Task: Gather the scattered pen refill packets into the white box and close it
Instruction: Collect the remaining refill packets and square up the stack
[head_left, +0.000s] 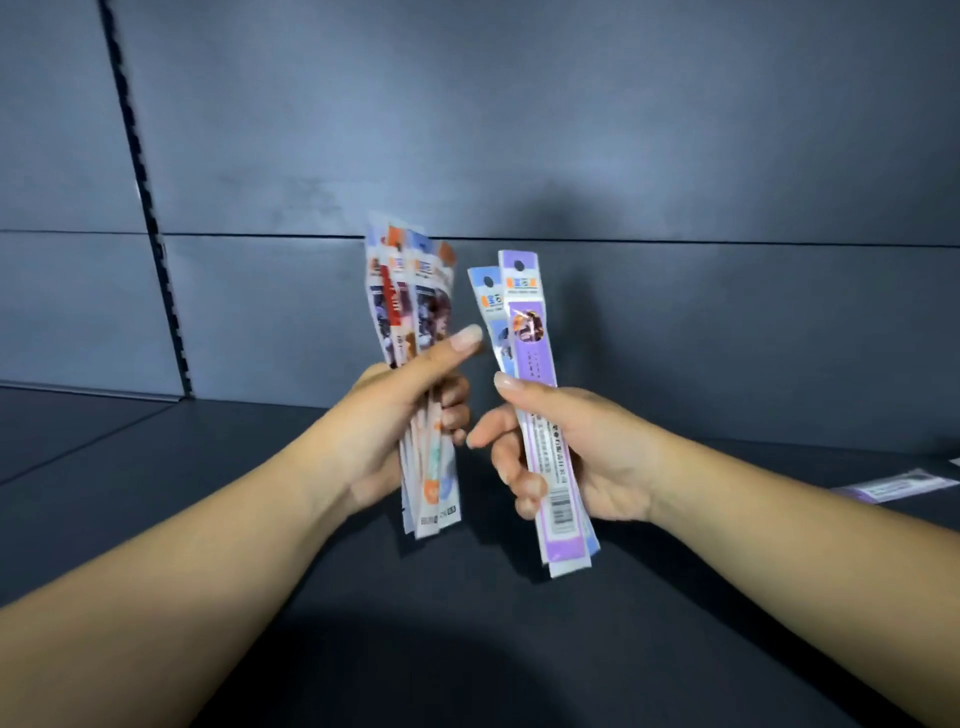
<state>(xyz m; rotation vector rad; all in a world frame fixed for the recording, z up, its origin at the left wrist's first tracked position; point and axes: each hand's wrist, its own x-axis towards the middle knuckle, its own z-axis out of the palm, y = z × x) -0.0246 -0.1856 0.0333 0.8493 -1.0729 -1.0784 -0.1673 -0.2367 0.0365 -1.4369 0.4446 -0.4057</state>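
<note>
Glossy, slim refill packets (410, 312) fan from the clenched left hand (400, 415); right hand (582, 457) fingers (511, 467) grip two (535, 364).

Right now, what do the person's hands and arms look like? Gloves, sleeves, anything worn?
Both hands, left and right, are bare: no gloves, rings or watch visible. Forearms are uncovered as far as the frame shows, with no sleeves in view. Fingernails are short and look unpainted. No markings or straps visible.

refill packets (410, 312) showing glossy printed plastic film; table (467, 623) and back wall (571, 130) appearing matt dark grey.
</note>
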